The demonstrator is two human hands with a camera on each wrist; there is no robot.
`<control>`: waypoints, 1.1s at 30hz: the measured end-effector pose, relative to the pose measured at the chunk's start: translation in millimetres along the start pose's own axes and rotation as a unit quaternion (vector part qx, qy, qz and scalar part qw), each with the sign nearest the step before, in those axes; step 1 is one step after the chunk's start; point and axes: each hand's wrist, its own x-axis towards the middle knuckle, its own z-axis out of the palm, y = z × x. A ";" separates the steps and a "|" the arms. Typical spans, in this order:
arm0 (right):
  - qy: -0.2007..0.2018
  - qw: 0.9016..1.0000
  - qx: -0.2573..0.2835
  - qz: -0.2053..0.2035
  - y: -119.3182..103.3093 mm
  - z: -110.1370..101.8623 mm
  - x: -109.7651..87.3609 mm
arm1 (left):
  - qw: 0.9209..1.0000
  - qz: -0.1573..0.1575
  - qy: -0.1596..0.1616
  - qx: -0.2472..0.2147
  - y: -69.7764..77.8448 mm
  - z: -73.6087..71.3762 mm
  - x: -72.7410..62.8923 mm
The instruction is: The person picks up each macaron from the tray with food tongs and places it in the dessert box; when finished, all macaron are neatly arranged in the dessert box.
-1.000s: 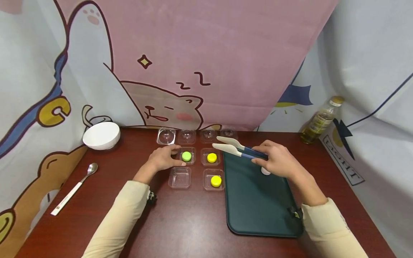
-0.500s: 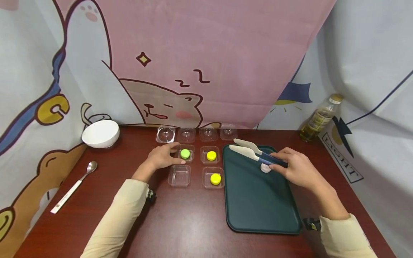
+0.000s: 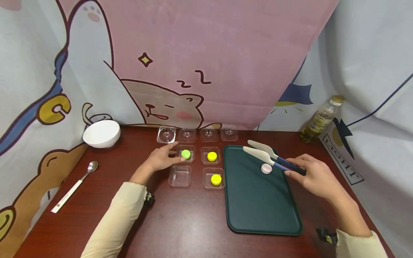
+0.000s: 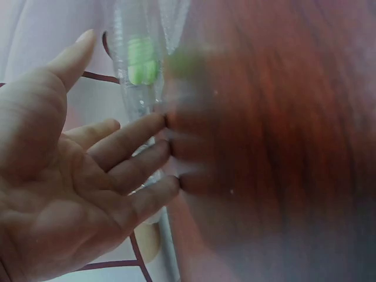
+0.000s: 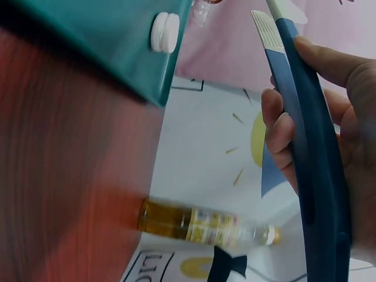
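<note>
My right hand (image 3: 314, 177) grips blue-handled tongs (image 5: 308, 141) with cream tips, held over the right side of the dark green tray (image 3: 258, 208). Below the tips, a pale pink macaron (image 3: 266, 168) lies on the tray. My left hand (image 3: 161, 158) reaches beside a clear plastic box (image 3: 190, 147) holding a green macaron (image 3: 185, 154), its thumb and fingers spread apart around the box's left side. Two more boxes to the right each hold one yellow macaron (image 3: 212, 156), the nearer being another yellow macaron (image 3: 216, 180). A clear box (image 3: 179, 176) with nothing in it stands in front of the left hand.
Several clear domed lids (image 3: 186, 135) line the back of the table. A white bowl (image 3: 101, 134) and a long-handled spoon (image 3: 72, 188) are at the left. An oil bottle (image 3: 321, 120) stands at the back right, by the cloth backdrop (image 3: 232, 64).
My right hand has moved right and toward me with the tongs, away from the boxes and over the tray, uncovering the pink macaron. The left hand stays by the green macaron's box.
</note>
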 end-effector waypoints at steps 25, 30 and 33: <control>-0.005 0.999 -0.005 0.050 26.7 -7.9 -37.8 | 0.998 0.047 0.009 0.051 4.6 -4.7 -55.2; -0.015 0.999 -0.004 0.046 30.1 2.1 -43.6 | 0.996 0.061 -0.004 0.066 6.4 2.2 -60.2; -0.023 0.998 0.002 0.052 31.8 6.9 -46.9 | 0.995 0.067 -0.009 0.069 5.3 6.7 -62.5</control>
